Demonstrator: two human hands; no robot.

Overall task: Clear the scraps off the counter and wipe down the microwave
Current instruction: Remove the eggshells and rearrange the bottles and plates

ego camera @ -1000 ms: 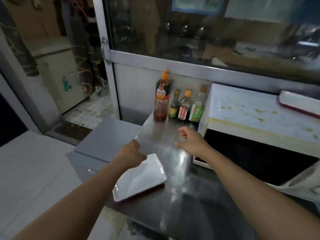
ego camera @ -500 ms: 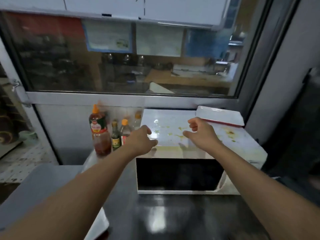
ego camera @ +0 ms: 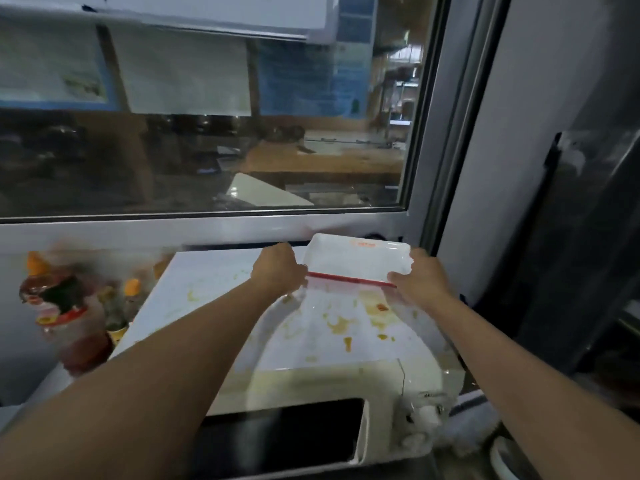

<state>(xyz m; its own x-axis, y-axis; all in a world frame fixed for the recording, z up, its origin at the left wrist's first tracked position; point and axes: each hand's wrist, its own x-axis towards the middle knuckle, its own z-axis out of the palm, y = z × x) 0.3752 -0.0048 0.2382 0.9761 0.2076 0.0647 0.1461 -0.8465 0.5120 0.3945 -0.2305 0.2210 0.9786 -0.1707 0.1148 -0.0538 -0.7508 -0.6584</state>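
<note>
- Hands at the centre of the frame: left hand (ego camera: pixel 278 270) grips the left edge of a white tray (ego camera: pixel 356 259), its fingers curled over the rim.
- Right hand (ego camera: pixel 420 280) holds the tray's right edge, fingers wrapped round the near right corner.
- So both grips are clamped on the tray, one at each end.
- The tray is rectangular, white on top with a red lower edge, and sits at the back right of the microwave (ego camera: pixel 311 341) top, just below the window frame; whether it is lifted or resting there cannot be told.
- The microwave fills the lower middle of the frame. Its white top carries yellow-brown stains (ego camera: pixel 372 315), thickest in front of the tray and between the two forearms.
- Its dark door glass shows at the lower centre; the right front corner is blurred.
- At the left of the frame, beside the microwave, stand sauce bottles (ego camera: pixel 62 306) with orange caps, heavily smeared by motion blur.
- A wide window (ego camera: pixel 207 150) spans the upper half of the frame.
</note>
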